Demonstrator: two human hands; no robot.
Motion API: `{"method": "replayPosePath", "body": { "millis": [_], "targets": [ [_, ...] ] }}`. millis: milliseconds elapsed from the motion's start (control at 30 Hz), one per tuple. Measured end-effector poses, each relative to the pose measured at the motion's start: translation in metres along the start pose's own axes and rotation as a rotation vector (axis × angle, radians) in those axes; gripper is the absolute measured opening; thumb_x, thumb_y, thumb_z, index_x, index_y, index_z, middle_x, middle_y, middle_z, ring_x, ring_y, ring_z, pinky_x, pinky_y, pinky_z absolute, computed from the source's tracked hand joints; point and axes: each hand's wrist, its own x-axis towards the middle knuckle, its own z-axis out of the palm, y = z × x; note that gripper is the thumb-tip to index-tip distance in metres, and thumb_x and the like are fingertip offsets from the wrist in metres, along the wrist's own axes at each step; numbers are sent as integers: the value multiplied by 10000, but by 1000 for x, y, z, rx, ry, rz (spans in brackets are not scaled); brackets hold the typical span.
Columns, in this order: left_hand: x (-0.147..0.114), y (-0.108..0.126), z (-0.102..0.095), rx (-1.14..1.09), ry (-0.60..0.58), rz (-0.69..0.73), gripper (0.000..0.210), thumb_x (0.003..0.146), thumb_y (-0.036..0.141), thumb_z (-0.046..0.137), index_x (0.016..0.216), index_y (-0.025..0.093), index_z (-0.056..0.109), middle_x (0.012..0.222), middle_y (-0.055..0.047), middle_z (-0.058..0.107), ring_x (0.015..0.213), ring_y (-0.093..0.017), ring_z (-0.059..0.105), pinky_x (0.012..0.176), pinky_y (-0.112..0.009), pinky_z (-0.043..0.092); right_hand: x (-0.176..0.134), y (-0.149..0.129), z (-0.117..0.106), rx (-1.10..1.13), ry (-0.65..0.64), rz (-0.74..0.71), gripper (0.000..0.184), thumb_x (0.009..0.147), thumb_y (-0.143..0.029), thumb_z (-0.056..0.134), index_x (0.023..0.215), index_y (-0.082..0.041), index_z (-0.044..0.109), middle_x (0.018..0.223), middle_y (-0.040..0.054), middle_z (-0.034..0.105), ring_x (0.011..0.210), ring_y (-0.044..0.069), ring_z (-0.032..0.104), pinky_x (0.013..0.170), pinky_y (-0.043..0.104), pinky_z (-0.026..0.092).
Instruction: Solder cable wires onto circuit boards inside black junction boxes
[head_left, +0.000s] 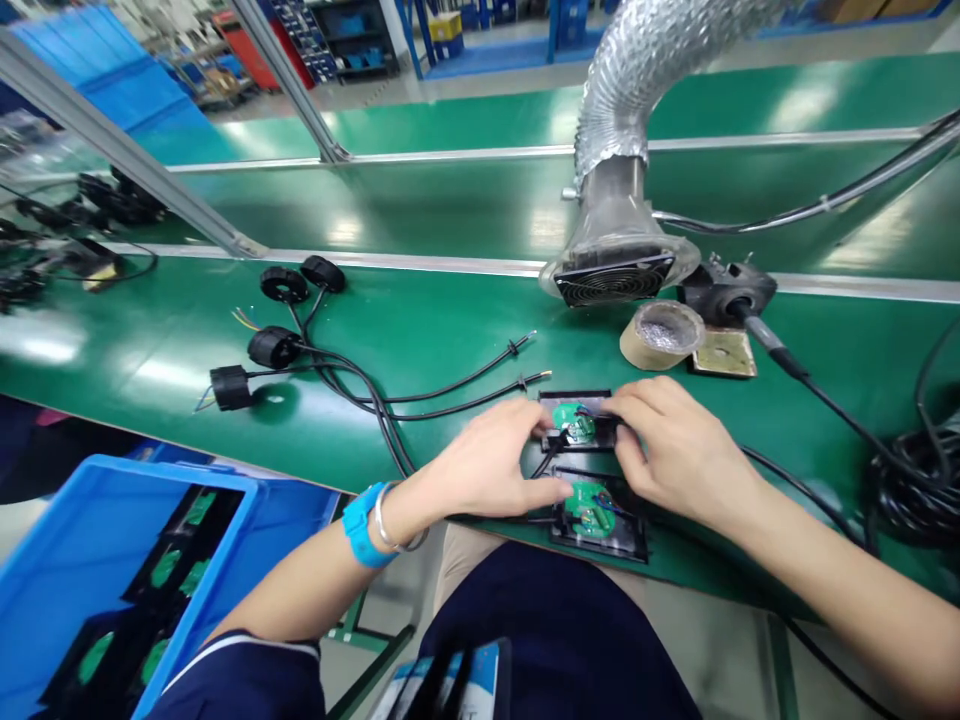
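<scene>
Two black rectangular housings with green round circuit boards lie one above the other near the bench's front edge. At the upper housing (576,442), my left hand (495,458) has its curled fingers on the left end, beside a black cable. Its thumb stretches apart, close to the circuit board (592,510) in the lower housing (634,545). My right hand (675,445) grips the right end of the upper housing with bent fingers; its thumb is below, and the exact contact is partly hidden. Thin wires run over the upper circuit board (571,420).
Black cables with round caps (274,347) lie left on the green bench. A fume extractor (619,270), a tape roll (660,335), a sponge (724,352) and a soldering iron (765,335) stand behind my hands. A blue crate (251,500) with several housings is lower left.
</scene>
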Motion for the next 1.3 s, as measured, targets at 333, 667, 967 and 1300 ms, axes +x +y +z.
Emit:
{"method": "replayPosePath", "body": {
  "millis": [333,667,967,1300],
  "targets": [
    [24,-5,-8,343,-81,13,305,861,109,455,1128,167,591,1042,-74,663,944,-227,655,792,-338,519,25,4,39,295,-122,-8,141,814,-163,507,908,-128,606,878,80,615,840,183,527,806,313,442],
    [66,-8,-23,560,-311,205,253,873,377,484,928,182,636,903,-61,683,753,-232,663,597,-289,460,37,5,46,258,-229,44,192,861,-237,555,761,-141,689,771,63,625,788,165,547,765,278,420],
    [61,-22,-21,346,-226,-31,244,867,344,479,805,172,642,809,-34,680,704,-165,606,591,-247,387,36,2,46,218,-247,49,227,887,-272,527,775,-134,668,789,69,641,805,166,563,774,270,405],
    [36,-30,-29,630,-178,148,221,942,188,414,1056,176,604,886,-50,676,774,-184,642,645,-272,456,39,-3,48,184,-192,103,278,904,-361,495,992,-159,665,857,70,668,788,170,590,720,274,387]
  ]
}}
